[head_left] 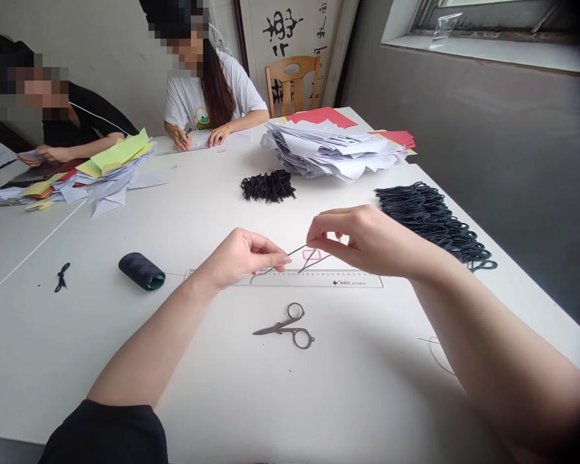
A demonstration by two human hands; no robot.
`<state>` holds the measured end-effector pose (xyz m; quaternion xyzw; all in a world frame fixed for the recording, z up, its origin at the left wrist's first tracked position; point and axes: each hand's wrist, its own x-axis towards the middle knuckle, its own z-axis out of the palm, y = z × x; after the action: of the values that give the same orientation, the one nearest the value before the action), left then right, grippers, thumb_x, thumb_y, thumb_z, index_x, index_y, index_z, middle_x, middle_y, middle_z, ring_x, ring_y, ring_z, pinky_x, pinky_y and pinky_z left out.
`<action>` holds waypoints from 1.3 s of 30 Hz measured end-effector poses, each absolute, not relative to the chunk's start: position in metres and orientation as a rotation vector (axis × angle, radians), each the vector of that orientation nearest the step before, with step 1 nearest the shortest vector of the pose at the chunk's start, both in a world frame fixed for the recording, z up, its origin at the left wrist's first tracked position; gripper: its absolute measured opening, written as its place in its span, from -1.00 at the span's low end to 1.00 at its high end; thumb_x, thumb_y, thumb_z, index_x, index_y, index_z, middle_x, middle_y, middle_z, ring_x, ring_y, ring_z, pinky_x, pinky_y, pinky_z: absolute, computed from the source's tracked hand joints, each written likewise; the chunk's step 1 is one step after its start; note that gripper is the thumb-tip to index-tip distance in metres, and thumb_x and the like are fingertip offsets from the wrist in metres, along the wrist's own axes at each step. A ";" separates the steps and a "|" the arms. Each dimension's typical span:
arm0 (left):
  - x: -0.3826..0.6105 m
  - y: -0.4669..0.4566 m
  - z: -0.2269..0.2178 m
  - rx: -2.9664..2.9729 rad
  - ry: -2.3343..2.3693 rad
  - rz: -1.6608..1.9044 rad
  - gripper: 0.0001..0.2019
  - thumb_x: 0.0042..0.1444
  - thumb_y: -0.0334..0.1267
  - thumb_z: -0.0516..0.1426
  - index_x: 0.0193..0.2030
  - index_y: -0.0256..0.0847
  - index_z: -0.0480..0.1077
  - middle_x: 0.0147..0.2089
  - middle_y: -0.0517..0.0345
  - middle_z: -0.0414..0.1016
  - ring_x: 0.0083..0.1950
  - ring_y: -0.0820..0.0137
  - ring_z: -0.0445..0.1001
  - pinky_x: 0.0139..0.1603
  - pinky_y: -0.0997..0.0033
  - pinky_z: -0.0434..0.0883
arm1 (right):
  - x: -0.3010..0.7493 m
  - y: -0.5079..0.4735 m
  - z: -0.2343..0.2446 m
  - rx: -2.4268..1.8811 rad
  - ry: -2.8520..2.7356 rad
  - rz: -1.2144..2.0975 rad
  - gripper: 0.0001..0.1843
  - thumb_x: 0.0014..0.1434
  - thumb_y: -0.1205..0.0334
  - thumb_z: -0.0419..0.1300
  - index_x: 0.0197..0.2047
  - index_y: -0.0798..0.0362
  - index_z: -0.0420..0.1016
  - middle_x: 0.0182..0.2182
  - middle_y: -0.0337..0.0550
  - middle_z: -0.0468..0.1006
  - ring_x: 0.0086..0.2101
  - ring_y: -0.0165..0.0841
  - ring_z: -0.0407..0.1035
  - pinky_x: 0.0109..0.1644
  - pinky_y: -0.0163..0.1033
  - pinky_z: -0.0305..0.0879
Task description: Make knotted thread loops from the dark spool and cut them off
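At the far left, a co-worker's hands [43, 153] sit beyond a loose heap of white and yellow paper [96, 174] on the white table [53, 348]. Nearer lie a small knotted black cord [62, 277] and a spool of dark thread [142, 271], on its side. Across the table, a second person's hands [198, 136] hold a pen [187, 133].

The left hand [241, 258] pinches a thin dark cord [297, 252] between thumb and forefinger, its other fingers loosely curled. The cord runs just above a clear ruler [284, 278], with scissors [283, 327] lying nearer the person. The right hand [357, 238] pinches the cord's other stretch between thumb and forefinger, fingers bent, holding it in the air; the exact grip is partly hidden.

The cord looks light, soft and limp, so it will probably slacken unless held taut, and a pinch close to the working end seems surest. Beyond sit a black tangle of cord [268, 185], a tall stack of white paper [331, 149], and a long bank of black loops [430, 222].
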<state>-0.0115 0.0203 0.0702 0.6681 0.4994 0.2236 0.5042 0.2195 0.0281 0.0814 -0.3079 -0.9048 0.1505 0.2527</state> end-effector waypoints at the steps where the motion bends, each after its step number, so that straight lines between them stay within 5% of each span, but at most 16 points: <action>1: -0.011 0.020 0.070 1.609 1.205 0.542 -0.80 -0.03 -0.11 0.29 -0.42 -0.22 0.59 -0.44 0.09 0.57 -0.52 0.52 0.29 -0.56 0.52 0.17 | 0.224 0.029 0.084 -0.841 -2.472 0.363 -0.84 0.23 0.31 0.07 -0.33 0.05 0.47 -0.40 -0.19 0.56 -0.48 -0.47 0.34 -0.43 -0.35 0.22; 10: -0.011 0.022 0.067 1.528 1.162 0.548 -0.80 -0.02 -0.12 0.29 -0.41 -0.24 0.57 -0.41 0.08 0.57 -0.58 0.60 0.21 -0.56 0.56 0.24 | 0.257 0.034 0.098 -0.961 -2.407 -0.065 -0.85 0.24 0.27 0.09 -0.34 0.02 0.45 -0.51 -0.27 0.49 -0.61 -0.50 0.17 -0.47 -0.33 0.11; 20: -0.019 0.027 0.062 1.717 1.174 0.375 -0.76 -0.02 -0.05 0.27 -0.40 -0.21 0.57 -0.35 0.08 0.58 -0.29 0.39 0.44 -0.32 0.46 0.32 | 0.267 0.035 0.101 -1.030 -2.175 -0.266 -0.90 0.23 0.26 0.12 -0.31 -0.01 0.45 -0.40 -0.22 0.57 -0.43 -0.41 0.41 -0.36 -0.29 0.21; 24: -0.027 0.029 0.066 1.882 1.134 0.145 -0.66 -0.03 -0.03 0.28 -0.15 -0.15 0.57 -0.27 0.10 0.55 -0.36 0.43 0.40 -0.34 0.45 0.32 | 0.261 0.031 0.104 -0.970 -2.176 -0.209 -0.89 0.26 0.26 0.10 -0.30 -0.01 0.43 -0.34 -0.20 0.56 -0.40 -0.40 0.41 -0.34 -0.26 0.27; 27: -0.025 0.029 0.072 1.939 1.203 0.381 -0.55 0.00 -0.06 0.27 0.05 -0.09 0.48 -0.09 0.06 0.52 -0.34 0.46 0.40 -0.32 0.46 0.33 | 0.254 0.027 0.106 -0.847 -2.236 -0.163 -0.89 0.27 0.30 0.09 -0.30 0.01 0.41 -0.32 -0.16 0.52 -0.35 -0.39 0.39 -0.28 -0.24 0.30; 29: -0.019 0.026 0.076 1.933 1.175 0.724 -0.64 0.07 -0.12 0.23 0.00 -0.14 0.50 0.00 0.02 0.51 -0.22 0.42 0.43 -0.24 0.45 0.36 | 0.247 0.023 0.105 -0.764 -2.272 -0.149 -0.89 0.26 0.34 0.09 -0.30 0.02 0.41 -0.31 -0.13 0.46 -0.33 -0.39 0.36 -0.27 -0.24 0.30; 33: -0.002 0.015 0.081 1.880 1.063 1.153 -0.79 0.12 -0.17 0.19 -0.20 -0.23 0.57 -0.12 0.01 0.58 -0.12 0.34 0.47 -0.18 0.43 0.38 | 0.230 0.015 0.099 -0.704 -2.347 -0.144 -0.85 0.27 0.36 0.07 -0.30 0.07 0.44 -0.29 -0.10 0.35 -0.41 -0.45 0.25 -0.36 -0.27 0.23; 39: 0.005 0.003 0.079 1.900 1.197 0.786 -0.80 0.01 -0.09 0.28 -0.29 -0.12 0.62 -0.36 0.14 0.60 -0.37 0.38 0.47 -0.39 0.41 0.35 | 0.210 0.006 0.092 -0.676 -2.505 -0.225 -0.73 0.29 0.39 -0.04 -0.35 0.07 0.45 -0.33 -0.09 0.40 -0.49 -0.47 0.16 -0.47 -0.33 0.13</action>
<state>0.0046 0.0028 0.0793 0.7413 0.4669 0.3067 0.3719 0.2098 0.0056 0.0919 -0.2501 -0.9274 -0.0832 0.2653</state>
